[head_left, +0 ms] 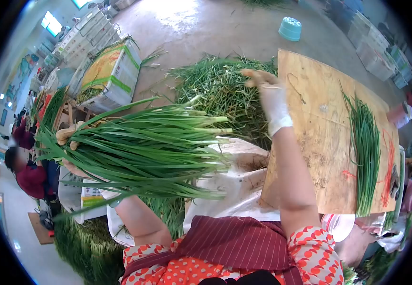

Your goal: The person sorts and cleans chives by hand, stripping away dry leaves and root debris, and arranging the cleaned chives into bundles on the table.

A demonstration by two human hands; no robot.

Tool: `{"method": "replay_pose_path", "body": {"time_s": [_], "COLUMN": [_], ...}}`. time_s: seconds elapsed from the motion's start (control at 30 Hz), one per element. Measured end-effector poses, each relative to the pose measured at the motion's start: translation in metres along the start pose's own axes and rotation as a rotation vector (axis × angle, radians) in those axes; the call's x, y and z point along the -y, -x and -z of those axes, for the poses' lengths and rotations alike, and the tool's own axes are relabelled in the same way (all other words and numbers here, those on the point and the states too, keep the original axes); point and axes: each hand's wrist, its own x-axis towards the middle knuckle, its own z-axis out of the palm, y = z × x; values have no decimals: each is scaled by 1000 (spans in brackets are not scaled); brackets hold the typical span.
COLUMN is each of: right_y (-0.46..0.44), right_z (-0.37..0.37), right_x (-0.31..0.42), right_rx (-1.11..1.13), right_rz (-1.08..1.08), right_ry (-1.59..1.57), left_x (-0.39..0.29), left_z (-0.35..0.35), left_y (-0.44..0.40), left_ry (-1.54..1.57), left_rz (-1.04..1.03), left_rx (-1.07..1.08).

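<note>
My left hand (pixel 70 136) is closed around the leafy end of a large bunch of green garlic chives (pixel 144 147). The bunch lies nearly level across the left half of the view, its pale cut ends fanned out to the right. Over a heap of loose chive trimmings (pixel 220 90) on the floor, my gloved right hand (pixel 268 90) is held up with its fingers stretched forward and apart. It is slightly blurred, and nothing shows in it. Below both hands, a white cloth (pixel 234 194) covers my lap.
A wooden board (pixel 305 128) at my right bears a bundle of chives (pixel 363 152) and red ties (pixel 388 171). White foam box (pixel 120 78), stacked crates (pixel 85 35) and a person (pixel 28 178) are at left. A blue-green basin (pixel 290 29) sits on the floor ahead.
</note>
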Motion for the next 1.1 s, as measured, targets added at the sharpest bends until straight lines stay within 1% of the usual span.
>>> {"method": "replay_pose_path", "body": {"time_s": [0.03, 0.07, 0.1, 0.13, 0.17, 0.23, 0.27, 0.33, 0.37, 0.43, 0.47, 0.5, 0.53, 0.57, 0.6, 0.63, 0.67, 0.7, 0.73, 0.8, 0.83, 0.87, 0.9, 0.93, 0.97, 1.0, 1.03, 1.07, 1.1], "right_y": [-1, -1, 3, 8, 14, 33, 34, 32, 31, 32, 34, 33, 31, 30, 28, 24, 18, 14, 16, 22, 29, 38, 42, 43, 42, 36, 34, 36, 40], "right_z": [11, 22, 19, 10, 0, -25, -30, -38, -40, -42, -44, -43, -41, -39, -31, -26, -11, 1, 6, 13, 11, 7, 1, -9, -18, -25, -33, -36, -36], "right_x": [-13, -26, -24, -20, -15, 15, 18, 22, 21, 16, 16, 15, 15, 14, 21, 5, -14, -17, -21, -22, -10, 6, 15, 16, 16, 11, 8, 11, 19], "right_rx": [-112, -211, -208, 4, 216, 520, 519, 555, 558, 452, 420, 415, 288, 163, 95, -8, -73, -139, -138, -53, -51, 202, 458, 494, 534, 520, 417, 440, 466], "right_rz": [-60, -142, -141, 21, 180, -106, -106, -515, -516, -485, -439, -439, -428, -416, -401, -352, -356, -357, -360, -93, -97, 67, 237, 318, 403, 472, 637, 561, 488], "right_ry": [221, 418, 421, 372, 317, -32, -33, -280, -281, -468, -544, -543, -627, -707, -516, -524, -543, -561, -558, -2, 0, 42, 80, 126, 165, 131, 239, 303, 373], "left_x": [0, 2, 4, 5, 5, 3, 7, 15, 17, 5, 11, 23, 30, 23, 10, 4, 1, 3, 8, 3, -2, -7, 6, 19, 24, 22, 19, 16, 21], "left_z": [-4, -10, -12, -14, -7, 5, 2, -11, -15, -9, -9, -20, -24, -16, -1, 2, 3, -6, -18, 8, 12, 13, 3, -9, -8, -4, -6, -10, -13], "left_y": [-2, -9, -5, -1, 1, -3, -8, -10, -9, -15, -10, -12, -9, -8, -9, -10, -11, -11, -10, -8, -9, -8, -9, -9, -10, -9, -9, -9, -11], "left_ry": [0, 16, -72, -165, -164, -117, -28, 19, 70, -311, -293, -275, 87, 87, -314, -719, -376, -376, -173, -107, -108, -252, -132, -13, -28, -277, -401, -526, -512], "left_rz": [-4, 57, -6, -61, -60, -72, -95, -69, -40, -121, -109, -97, -161, -162, -208, -247, -70, -70, -12, -55, -54, 0, 20, 40, 31, -42, -89, -118, -107], "left_rx": [-3, 89, 3, -88, -92, -62, -55, -53, -57, -171, -78, 15, -84, -87, -176, -265, -2, -7, -61, -25, -30, -24, -23, -25, -36, -296, -436, -584, -604]}}
